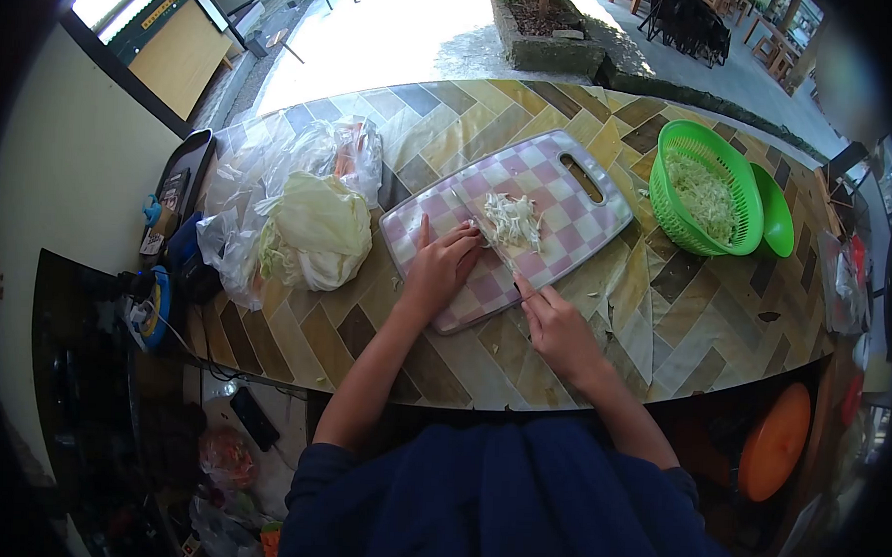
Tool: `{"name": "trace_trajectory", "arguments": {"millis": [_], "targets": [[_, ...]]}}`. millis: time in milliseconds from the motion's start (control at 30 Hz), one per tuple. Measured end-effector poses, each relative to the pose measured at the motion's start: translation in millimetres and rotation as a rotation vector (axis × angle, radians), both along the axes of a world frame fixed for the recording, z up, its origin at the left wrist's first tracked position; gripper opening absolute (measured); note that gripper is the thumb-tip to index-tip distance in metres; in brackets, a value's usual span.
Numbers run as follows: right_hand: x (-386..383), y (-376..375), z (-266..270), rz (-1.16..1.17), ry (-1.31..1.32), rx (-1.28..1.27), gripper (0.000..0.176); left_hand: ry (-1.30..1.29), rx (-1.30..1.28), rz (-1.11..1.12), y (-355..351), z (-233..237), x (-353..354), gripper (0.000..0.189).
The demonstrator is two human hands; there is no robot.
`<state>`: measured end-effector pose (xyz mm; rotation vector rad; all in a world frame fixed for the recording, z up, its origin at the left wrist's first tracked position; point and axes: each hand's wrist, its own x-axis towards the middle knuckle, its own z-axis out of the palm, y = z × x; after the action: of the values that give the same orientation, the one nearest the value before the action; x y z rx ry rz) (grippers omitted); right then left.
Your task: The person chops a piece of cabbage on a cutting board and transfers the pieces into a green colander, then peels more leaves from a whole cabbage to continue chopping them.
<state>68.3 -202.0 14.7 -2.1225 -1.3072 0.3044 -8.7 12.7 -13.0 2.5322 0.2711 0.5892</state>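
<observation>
We have the board (450,310) lying aslant on the table (311,347), its slotted handle end pointing away and to the right. Our right hand (554,326) is closed round the handle of the knife (488,235) at the near edge of the board, and the blade runs from there across the board, away and to the left. Our left hand (442,266) rests on the left part of the board, its fingers reaching to the blade and its thumb side raised; we cannot tell whether the fingertips pinch anything. A loose heap of pale shreds (513,223) lies near the middle of the board, just beyond the blade on its right side.

Left of the board, and apart from it, we have the cabbage (320,233), a large pale piece with its leaves showing, against crumpled clear plastic bags (233,244). Something orange shows through the plastic behind it. Right of the board stands the green basket (676,216), tilted towards us, with finely cut greens (702,197) inside, and the green bowl (778,217) is against its far right side. A few small scraps lie on the table around the board. Well beyond the board is a planter (554,52).
</observation>
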Motion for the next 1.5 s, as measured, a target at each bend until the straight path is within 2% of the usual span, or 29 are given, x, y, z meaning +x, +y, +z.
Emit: {"name": "trace_trajectory", "arguments": {"millis": [200, 400, 500, 600, 700, 1100, 1400, 1500], "targets": [[10.6, 18.6, -17.1, 0.030, -0.043, 0.059, 0.050, -0.023, -0.009, 0.001, -0.6, -0.4, 1.5, 0.020], [2.8, 20.6, -17.5, -0.013, -0.105, 0.004, 0.050, -0.029, 0.038, 0.070, -8.0, -1.1, 0.9, 0.019], [-7.2, 6.8, -6.7, -0.077, -0.054, -0.058, 0.049, -0.080, 0.026, 0.130, -15.1, -8.1, 3.7, 0.020], [-1.9, 4.2, -1.8, -0.091, 0.145, 0.107, 0.046, -0.078, 0.027, 0.136, -18.6, -8.5, 2.6, 0.020], [-7.9, 5.9, 10.2, -0.086, 0.221, 0.161, 0.045, -0.047, 0.073, 0.145, -18.9, -9.2, 2.8, 0.020], [-29.8, 9.1, 11.4, -0.127, 0.154, 0.070, 0.045, -0.045, 0.074, 0.162, -21.8, -6.0, 3.0, 0.019], [-37.0, 17.3, -7.0, -0.121, -0.047, -0.102, 0.058, -0.043, 0.052, 0.165, -21.9, -6.4, 2.7, 0.020], [-29.5, 31.5, -18.0, -0.129, -0.063, -0.035, 0.060, -0.044, 0.042, 0.171, -22.2, -6.4, 2.7, 0.020]]}}
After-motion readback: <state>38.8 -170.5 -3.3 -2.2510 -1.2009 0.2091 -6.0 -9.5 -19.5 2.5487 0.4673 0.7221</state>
